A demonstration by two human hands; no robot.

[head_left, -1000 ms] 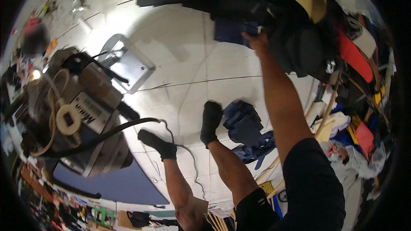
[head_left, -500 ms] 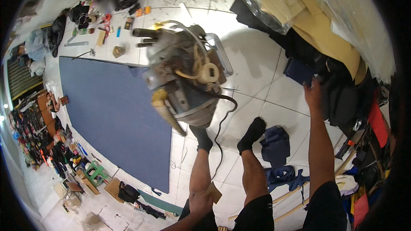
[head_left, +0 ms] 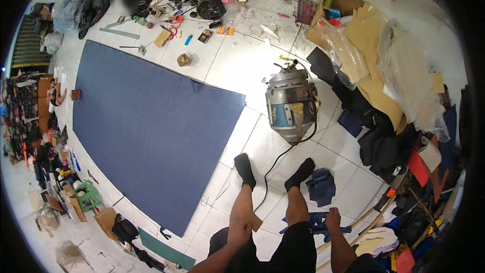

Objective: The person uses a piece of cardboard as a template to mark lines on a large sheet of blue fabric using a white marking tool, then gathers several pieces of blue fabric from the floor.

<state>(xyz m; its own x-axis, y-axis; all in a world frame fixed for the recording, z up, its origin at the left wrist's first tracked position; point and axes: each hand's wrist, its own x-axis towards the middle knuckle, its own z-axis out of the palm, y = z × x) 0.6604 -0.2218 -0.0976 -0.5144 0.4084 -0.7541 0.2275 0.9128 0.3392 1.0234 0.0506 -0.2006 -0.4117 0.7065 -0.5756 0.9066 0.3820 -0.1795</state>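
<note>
My left hand [head_left: 239, 232] rests by my left knee, its fingers closed on a small tan piece of card [head_left: 256, 223]. Low at the right, my right hand [head_left: 333, 218] is curled above some navy cloth scraps [head_left: 319, 223]; whether anything is in its fingers is hidden. A stack of cut navy cloth pieces [head_left: 321, 187] lies just beyond it, beside my right foot. Farther off, a folded navy bundle [head_left: 350, 123] sits against black cloth. In front of my feet stands a grey metal electric machine [head_left: 291, 102], its black cord running back between my legs.
A large blue-grey cloth [head_left: 156, 131] covers the floor at left. Scissors [head_left: 175, 22], a metal ruler [head_left: 120, 33] and small items lie at the far side. Tan paper patterns [head_left: 376, 65], a cardboard box [head_left: 341, 1], black cloth [head_left: 381, 146] and wooden sticks crowd the right.
My right hand has drawn back from the folded navy bundle to above the cloth scraps. The view has shifted, so the machine looks smaller and more upright. My left hand keeps the card.
</note>
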